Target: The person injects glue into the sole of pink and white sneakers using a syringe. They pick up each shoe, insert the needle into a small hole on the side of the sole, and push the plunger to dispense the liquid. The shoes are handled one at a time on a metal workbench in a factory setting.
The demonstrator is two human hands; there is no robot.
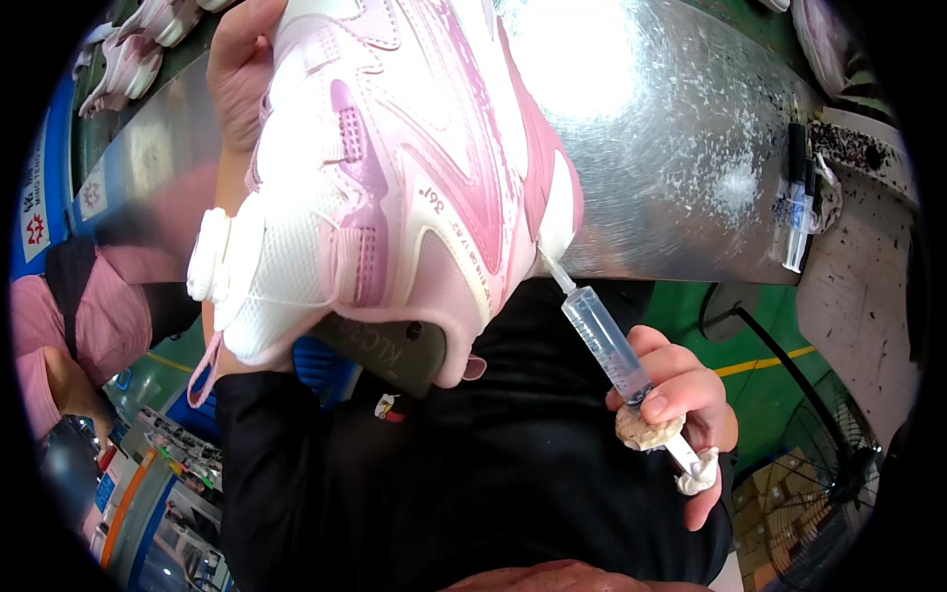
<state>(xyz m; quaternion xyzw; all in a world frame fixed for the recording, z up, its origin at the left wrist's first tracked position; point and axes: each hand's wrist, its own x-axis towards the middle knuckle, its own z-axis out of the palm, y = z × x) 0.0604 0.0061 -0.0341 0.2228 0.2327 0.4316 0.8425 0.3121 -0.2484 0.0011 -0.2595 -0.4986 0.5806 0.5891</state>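
A large pink and white sneaker (424,168) fills the upper middle, close to the camera, its collar opening toward me. My left hand (242,74) is closed around the shoe's far left side, with part of the fingers hidden behind it. A dark insert (385,350) shows inside the collar. In my right hand (681,395) is a clear plastic syringe (604,340) with some clear liquid in it. Its tapered tip touches or nearly touches the seam near the shoe's heel and sole. Whitish wrapping covers the syringe's flange and plunger end.
A shiny metal bench top (671,148) carries scattered white flakes. Near its right end lie a second syringe (797,222) and a black pen-like tool (796,148). More pink shoes (123,74) stand far left. A black fan (838,474) is lower right; another person (89,326) is at left.
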